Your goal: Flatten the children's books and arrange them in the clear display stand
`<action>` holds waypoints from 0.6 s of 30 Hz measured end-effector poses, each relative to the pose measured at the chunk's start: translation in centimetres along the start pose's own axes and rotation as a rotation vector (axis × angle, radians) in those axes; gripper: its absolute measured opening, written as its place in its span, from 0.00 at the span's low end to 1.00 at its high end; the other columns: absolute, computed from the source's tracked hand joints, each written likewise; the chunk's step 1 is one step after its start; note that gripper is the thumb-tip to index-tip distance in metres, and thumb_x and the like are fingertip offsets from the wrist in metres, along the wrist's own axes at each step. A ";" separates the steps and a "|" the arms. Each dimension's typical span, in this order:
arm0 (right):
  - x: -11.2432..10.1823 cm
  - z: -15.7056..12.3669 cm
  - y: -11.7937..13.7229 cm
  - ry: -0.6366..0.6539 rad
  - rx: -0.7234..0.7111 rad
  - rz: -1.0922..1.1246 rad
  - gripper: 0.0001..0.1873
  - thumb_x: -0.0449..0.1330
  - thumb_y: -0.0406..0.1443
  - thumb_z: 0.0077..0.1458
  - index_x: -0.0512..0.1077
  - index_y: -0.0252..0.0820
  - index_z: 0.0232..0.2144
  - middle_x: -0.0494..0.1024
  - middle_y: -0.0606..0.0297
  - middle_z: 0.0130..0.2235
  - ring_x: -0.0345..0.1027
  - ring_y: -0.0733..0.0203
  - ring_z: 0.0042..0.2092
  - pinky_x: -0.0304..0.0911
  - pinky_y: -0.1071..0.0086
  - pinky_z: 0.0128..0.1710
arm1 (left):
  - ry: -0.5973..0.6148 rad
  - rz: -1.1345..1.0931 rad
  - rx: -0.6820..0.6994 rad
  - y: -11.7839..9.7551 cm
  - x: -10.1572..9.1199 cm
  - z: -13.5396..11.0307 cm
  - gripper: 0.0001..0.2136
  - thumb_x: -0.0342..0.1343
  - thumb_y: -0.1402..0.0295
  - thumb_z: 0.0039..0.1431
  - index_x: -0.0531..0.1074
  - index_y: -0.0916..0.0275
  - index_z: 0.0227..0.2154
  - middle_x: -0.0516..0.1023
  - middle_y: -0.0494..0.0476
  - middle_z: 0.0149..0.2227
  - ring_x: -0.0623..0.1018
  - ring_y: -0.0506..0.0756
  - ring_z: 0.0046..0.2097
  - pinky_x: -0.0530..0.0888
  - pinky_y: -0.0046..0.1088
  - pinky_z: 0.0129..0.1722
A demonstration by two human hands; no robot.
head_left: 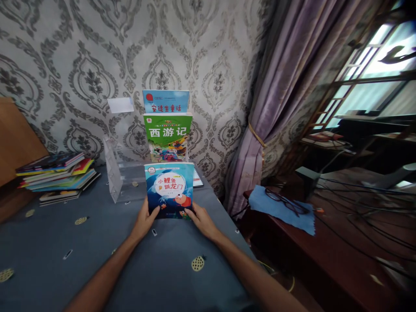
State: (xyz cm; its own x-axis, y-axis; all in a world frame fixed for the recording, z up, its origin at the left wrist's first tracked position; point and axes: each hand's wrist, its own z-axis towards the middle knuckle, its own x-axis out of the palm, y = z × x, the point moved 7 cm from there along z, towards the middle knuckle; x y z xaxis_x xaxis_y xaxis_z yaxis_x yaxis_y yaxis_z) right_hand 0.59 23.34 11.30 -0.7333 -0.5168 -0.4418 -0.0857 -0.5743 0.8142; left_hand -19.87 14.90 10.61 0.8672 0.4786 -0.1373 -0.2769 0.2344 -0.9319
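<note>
I hold a blue picture book (169,189) upright at the front of a clear acrylic display rack (118,173). My left hand (145,219) grips its lower left corner, thumb on the cover. My right hand (201,220) grips the lower right corner the same way. Behind it, a green book (168,136) stands in the rack's middle tier. A light blue book (165,101) stands in the top tier against the wall.
A stack of several books (56,175) lies at the left on the blue pineapple-print cloth (97,260). At right a dark wooden table (341,242) carries glasses (287,201) on a blue cloth and cables. A purple curtain (276,108) hangs between.
</note>
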 end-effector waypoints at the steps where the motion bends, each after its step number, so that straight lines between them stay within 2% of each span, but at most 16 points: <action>1: -0.1 0.0 0.0 0.007 -0.004 -0.008 0.25 0.50 0.50 0.65 0.67 0.42 0.56 0.77 0.55 0.54 0.72 0.49 0.53 0.65 0.57 0.54 | 0.010 -0.022 -0.004 0.4 0.0 0.1 0.34 0.58 0.56 0.57 0.57 0.61 0.64 0.65 0.64 0.64 0.63 0.62 0.66 0.58 0.42 0.67; 5: -0.3 0.3 0.0 0.002 -0.006 -0.037 0.25 0.50 0.51 0.65 0.70 0.42 0.53 0.79 0.56 0.51 0.73 0.48 0.51 0.66 0.57 0.52 | 0.029 -0.068 -0.009 1.4 -0.1 0.3 0.36 0.59 0.59 0.54 0.54 0.60 0.65 0.63 0.63 0.66 0.60 0.63 0.68 0.57 0.44 0.67; 12: -0.2 0.2 -0.3 -0.027 0.012 -0.054 0.20 0.51 0.48 0.65 0.71 0.42 0.49 0.81 0.56 0.47 0.75 0.49 0.46 0.66 0.60 0.46 | 0.067 -0.100 -0.020 1.4 0.1 0.2 0.38 0.58 0.62 0.54 0.52 0.61 0.67 0.59 0.63 0.67 0.59 0.62 0.69 0.55 0.42 0.68; 18: -0.3 0.2 -0.3 -0.051 0.009 -0.086 0.18 0.51 0.47 0.65 0.72 0.42 0.44 0.82 0.58 0.41 0.74 0.52 0.40 0.66 0.63 0.42 | 0.041 -0.082 -0.023 1.7 -0.1 0.4 0.38 0.58 0.62 0.52 0.53 0.61 0.66 0.61 0.62 0.67 0.57 0.63 0.69 0.53 0.43 0.69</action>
State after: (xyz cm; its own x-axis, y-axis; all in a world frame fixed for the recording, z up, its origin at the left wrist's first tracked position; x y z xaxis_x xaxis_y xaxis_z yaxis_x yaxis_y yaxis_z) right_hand 0.68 23.79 11.28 -0.7565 -0.4323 -0.4907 -0.1563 -0.6091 0.7776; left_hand -20.56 15.56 9.21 0.9029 0.4235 -0.0736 -0.1953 0.2517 -0.9479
